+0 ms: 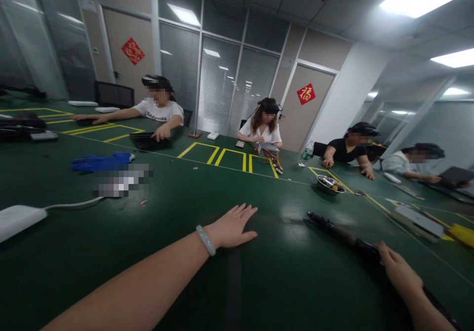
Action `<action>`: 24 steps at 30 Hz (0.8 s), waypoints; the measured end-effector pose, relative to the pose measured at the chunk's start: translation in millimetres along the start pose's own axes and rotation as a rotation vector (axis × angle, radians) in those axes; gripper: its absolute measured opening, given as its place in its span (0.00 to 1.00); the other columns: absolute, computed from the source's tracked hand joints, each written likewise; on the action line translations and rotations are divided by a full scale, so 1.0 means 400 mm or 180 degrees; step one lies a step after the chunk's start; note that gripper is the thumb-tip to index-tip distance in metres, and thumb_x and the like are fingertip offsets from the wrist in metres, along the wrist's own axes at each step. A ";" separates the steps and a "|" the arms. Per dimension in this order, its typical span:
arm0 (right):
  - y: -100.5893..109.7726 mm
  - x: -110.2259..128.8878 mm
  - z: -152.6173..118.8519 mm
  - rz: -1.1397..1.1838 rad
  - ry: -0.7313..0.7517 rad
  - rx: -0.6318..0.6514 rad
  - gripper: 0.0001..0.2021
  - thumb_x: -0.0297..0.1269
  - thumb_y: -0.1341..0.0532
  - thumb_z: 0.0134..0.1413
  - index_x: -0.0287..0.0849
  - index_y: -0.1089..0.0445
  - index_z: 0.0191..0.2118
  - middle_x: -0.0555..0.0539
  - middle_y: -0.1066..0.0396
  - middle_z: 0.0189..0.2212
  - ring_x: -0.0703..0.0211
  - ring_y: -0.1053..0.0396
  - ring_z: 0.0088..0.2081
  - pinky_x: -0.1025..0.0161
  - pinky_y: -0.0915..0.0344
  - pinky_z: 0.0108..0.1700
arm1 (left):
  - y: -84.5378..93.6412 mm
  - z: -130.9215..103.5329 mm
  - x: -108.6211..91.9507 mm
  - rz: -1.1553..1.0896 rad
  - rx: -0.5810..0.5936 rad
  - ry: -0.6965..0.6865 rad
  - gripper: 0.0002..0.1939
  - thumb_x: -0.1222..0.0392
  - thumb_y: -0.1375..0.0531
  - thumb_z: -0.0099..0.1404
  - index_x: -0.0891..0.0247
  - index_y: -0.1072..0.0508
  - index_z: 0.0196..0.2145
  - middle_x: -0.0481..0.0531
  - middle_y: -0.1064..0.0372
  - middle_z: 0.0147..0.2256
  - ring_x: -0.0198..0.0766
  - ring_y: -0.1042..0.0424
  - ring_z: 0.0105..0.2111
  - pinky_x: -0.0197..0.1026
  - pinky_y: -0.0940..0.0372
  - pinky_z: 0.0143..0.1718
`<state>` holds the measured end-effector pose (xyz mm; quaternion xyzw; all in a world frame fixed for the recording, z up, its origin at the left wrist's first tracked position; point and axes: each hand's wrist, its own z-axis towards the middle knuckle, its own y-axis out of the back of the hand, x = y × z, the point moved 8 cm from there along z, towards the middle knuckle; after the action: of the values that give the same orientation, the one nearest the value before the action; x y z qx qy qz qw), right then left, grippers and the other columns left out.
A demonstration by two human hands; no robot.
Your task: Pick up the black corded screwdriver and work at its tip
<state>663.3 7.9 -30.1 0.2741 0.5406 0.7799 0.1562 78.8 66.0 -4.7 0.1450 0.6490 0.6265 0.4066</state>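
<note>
My left hand (234,226) lies palm down on the green table (259,281), fingers spread, with nothing in it; a pale bangle (205,240) circles the wrist. At the right, my right hand (400,269) is wrapped round a long black folded object (344,235), which may be an umbrella or a tripod. Its narrow tip points up and left, towards the table's middle. The fingers of that hand are partly hidden behind it.
Blue gloves (101,162) and a white power strip (22,221) with a cable lie at left. Farther back are a metal bowl (331,184) of small parts, a bottle (305,154) and a wired metal box (267,148). Several people sit across the table.
</note>
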 end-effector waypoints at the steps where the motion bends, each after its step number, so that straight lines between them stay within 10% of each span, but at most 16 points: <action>1: -0.006 -0.003 0.005 0.0053 -0.0183 0.0057 0.37 0.63 0.60 0.53 0.46 0.31 0.56 0.35 0.32 0.54 0.30 0.34 0.53 0.35 0.37 0.49 | 0.001 -0.001 0.000 0.0004 -0.0018 -0.0003 0.42 0.32 0.57 0.67 0.55 0.66 0.69 0.56 0.65 0.69 0.49 0.64 0.68 0.52 0.61 0.65; 9: -0.031 0.155 -0.046 0.0753 -0.0161 0.0269 0.31 0.57 0.63 0.58 0.48 0.26 0.40 0.36 0.30 0.50 0.32 0.37 0.55 0.33 0.49 0.55 | 0.023 0.003 -0.027 0.0166 -0.0299 -0.0174 0.43 0.35 0.54 0.68 0.58 0.68 0.69 0.59 0.65 0.68 0.50 0.64 0.68 0.54 0.61 0.65; 18: -0.057 0.668 -0.283 0.1254 0.0974 0.0798 0.29 0.50 0.64 0.62 0.49 0.27 0.41 0.45 0.32 0.52 0.46 0.40 0.57 0.38 0.54 0.60 | 0.084 -0.008 -0.168 0.0689 -0.0866 -0.0869 0.38 0.45 0.44 0.67 0.55 0.56 0.67 0.52 0.58 0.68 0.44 0.62 0.68 0.50 0.66 0.66; 24: -0.094 0.959 -0.487 0.1362 0.2042 0.1063 0.28 0.46 0.66 0.66 0.49 0.32 0.52 0.44 0.36 0.56 0.49 0.43 0.60 0.45 0.49 0.59 | 0.070 0.002 -0.124 0.0725 -0.0773 -0.0447 0.36 0.47 0.41 0.65 0.59 0.49 0.65 0.56 0.49 0.65 0.47 0.41 0.60 0.49 0.47 0.60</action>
<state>238.0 81.1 -17.7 0.1450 0.6117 0.7422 -0.2322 101.5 36.6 38.8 0.2109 0.5179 0.7306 0.3918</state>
